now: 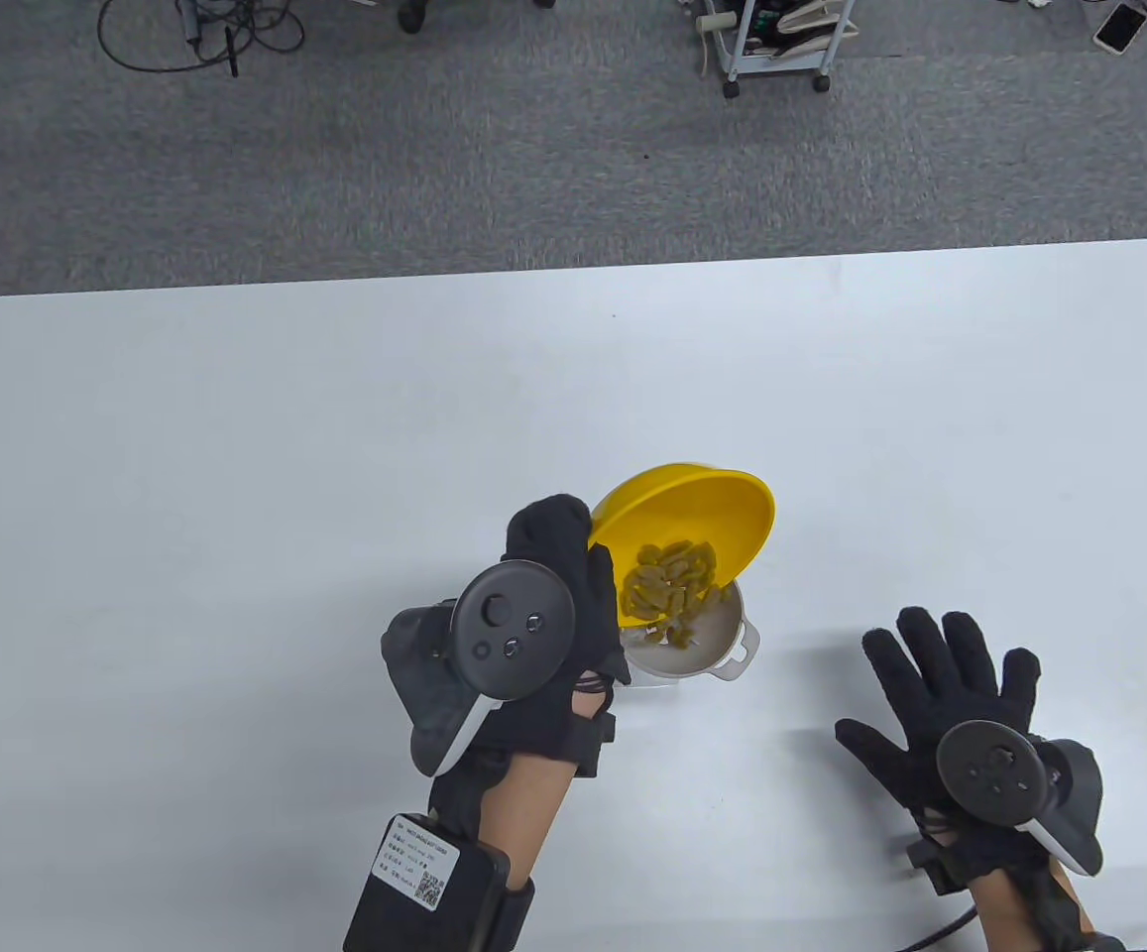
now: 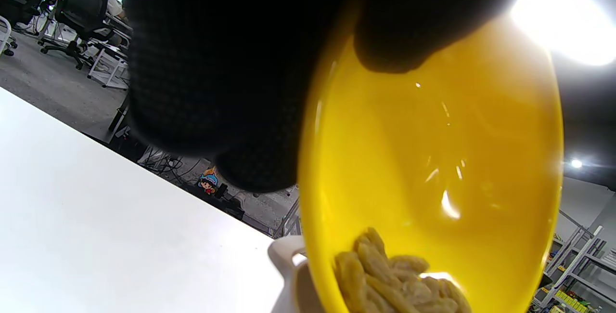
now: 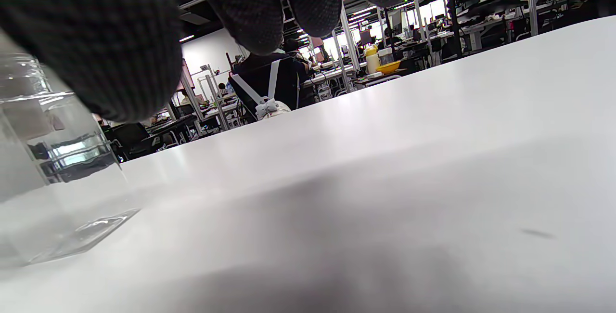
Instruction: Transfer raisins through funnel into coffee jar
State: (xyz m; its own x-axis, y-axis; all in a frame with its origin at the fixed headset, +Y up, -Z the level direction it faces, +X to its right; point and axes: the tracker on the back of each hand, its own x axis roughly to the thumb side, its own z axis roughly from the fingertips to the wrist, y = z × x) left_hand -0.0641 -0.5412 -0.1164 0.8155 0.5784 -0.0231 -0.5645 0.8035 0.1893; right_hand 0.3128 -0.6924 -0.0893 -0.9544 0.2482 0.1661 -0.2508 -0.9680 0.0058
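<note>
Table view shows the left hand (image 1: 558, 595) gripping the near-left rim of a yellow bowl (image 1: 702, 516), tilted so raisins (image 1: 667, 585) slide into a white funnel (image 1: 707, 645) (jar beneath, clear glass (image 3: 53, 168)). Right hand (image 1: 950, 694) rests flat, fingers spread, on the tabletop (image 1: 236, 446), well right of the funnel.

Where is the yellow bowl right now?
In the table view the yellow bowl sits near the table's center, gripped by the left hand and tilted over the white funnel, well left of the right hand.
</note>
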